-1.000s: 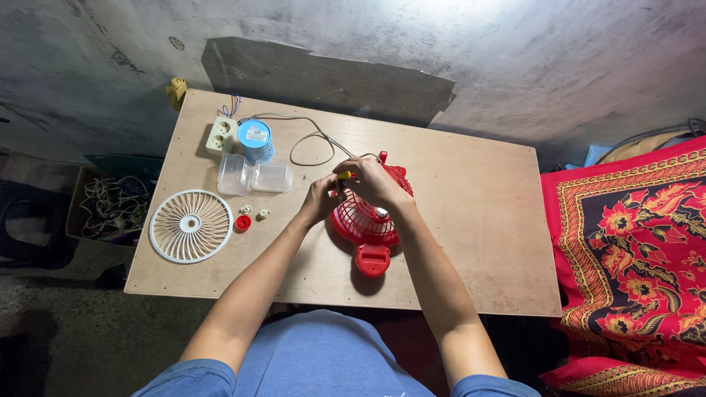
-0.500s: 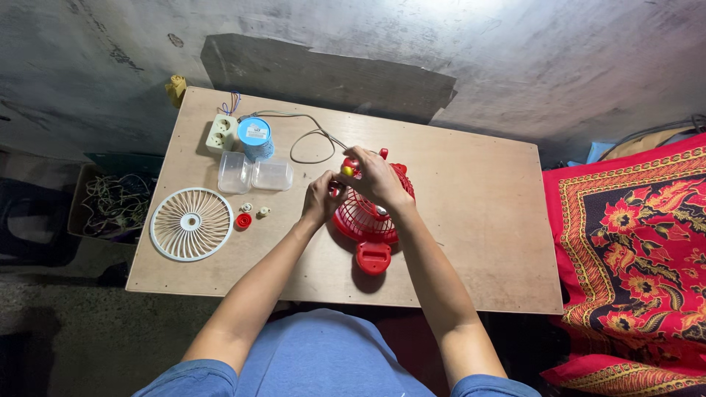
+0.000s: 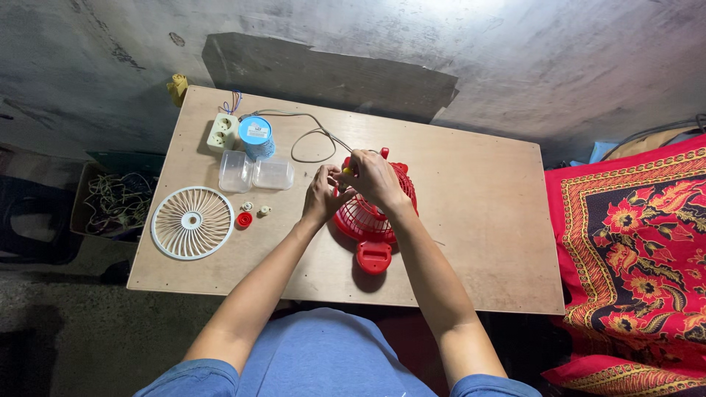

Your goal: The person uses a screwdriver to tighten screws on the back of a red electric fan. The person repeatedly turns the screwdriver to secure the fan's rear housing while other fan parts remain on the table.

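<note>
Small red fan [image 3: 368, 220] lying at mid-counter [image 3: 478, 206], its white grille [image 3: 193, 223] set apart at left. Left hand [image 3: 321, 197] and right hand [image 3: 373, 179], both closed, pinch at the fan's upper rim; what the fingers hold is hidden. Disassembly stage, by appearance; the next move calls for a steady fingertip grip.

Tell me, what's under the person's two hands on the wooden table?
Both the left hand and right hand rest on a small red plastic fan lying flat. Its upper edge and whatever the fingers pinch are covered.
</note>
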